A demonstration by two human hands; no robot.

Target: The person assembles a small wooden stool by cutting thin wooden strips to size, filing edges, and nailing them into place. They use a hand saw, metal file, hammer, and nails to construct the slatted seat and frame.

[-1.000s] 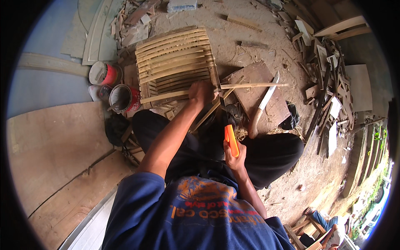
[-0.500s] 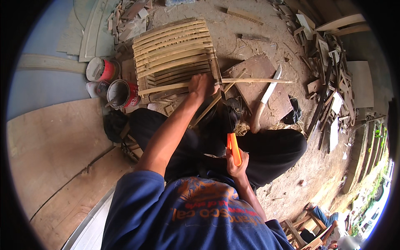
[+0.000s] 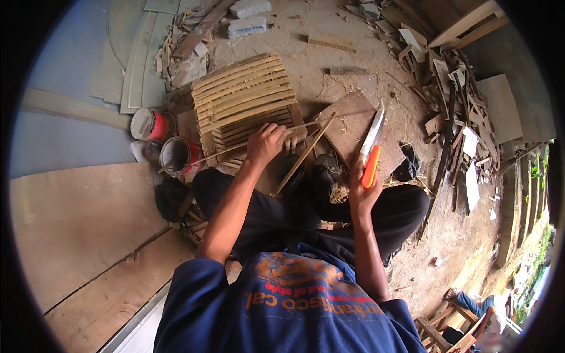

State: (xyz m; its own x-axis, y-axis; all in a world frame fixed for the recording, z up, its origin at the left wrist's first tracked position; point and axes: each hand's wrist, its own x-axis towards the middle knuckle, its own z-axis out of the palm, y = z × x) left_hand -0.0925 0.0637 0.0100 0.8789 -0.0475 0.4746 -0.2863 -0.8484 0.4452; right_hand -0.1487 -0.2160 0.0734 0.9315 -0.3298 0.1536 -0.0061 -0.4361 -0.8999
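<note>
My left hand (image 3: 266, 142) is closed on a thin bamboo strip (image 3: 315, 123), just in front of a slatted bamboo crate (image 3: 244, 88). The strip runs crosswise, its right end reaching over a brown board (image 3: 347, 109). In my right hand (image 3: 362, 191), beside the board's near edge, is an orange-handled saw (image 3: 371, 166); its blade cannot be made out. A machete (image 3: 373, 127) lies on the board with its blade pointing away. My right hand covers the machete's grip, and I cannot tell whether my fingers also hold it.
Paint buckets (image 3: 176, 155) stand left of the crate. Heaped wood scraps (image 3: 465, 117) line the right side. Pale blocks (image 3: 247, 27) lie at the back. A loose stick (image 3: 304, 157) slants between my feet and the board. Another person (image 3: 471, 303) is at lower right.
My right hand has carried the orange-handled saw away from the crate's corner, rightward and forward to the machete. The bamboo strip has shifted left and now tilts. The whole view has also shifted.
</note>
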